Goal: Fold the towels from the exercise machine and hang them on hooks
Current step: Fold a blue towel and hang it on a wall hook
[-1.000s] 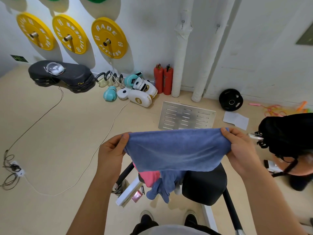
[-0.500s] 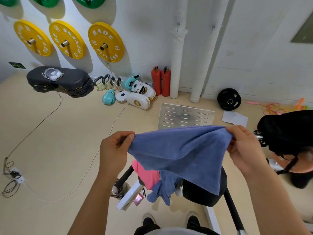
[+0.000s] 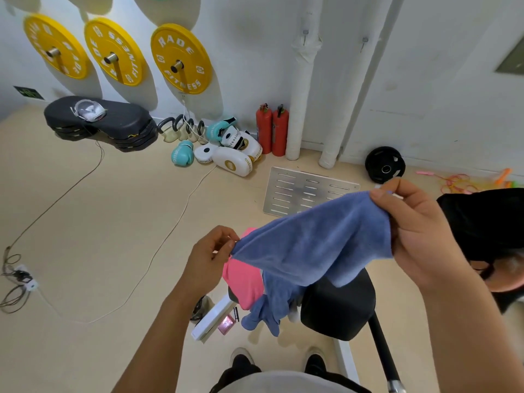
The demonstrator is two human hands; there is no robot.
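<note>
Both hands grip my blue towel (image 3: 314, 245) in the air above the black seat (image 3: 338, 310), left hand (image 3: 211, 255) pinching one corner and right hand (image 3: 416, 231) bunching the other, so a loose pinch could drop it.

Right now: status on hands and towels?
Left hand pinches one end of blue towel, right hand grips the other, held higher. Pink towel and second blue towel on machine. Nothing obstructing.
</note>
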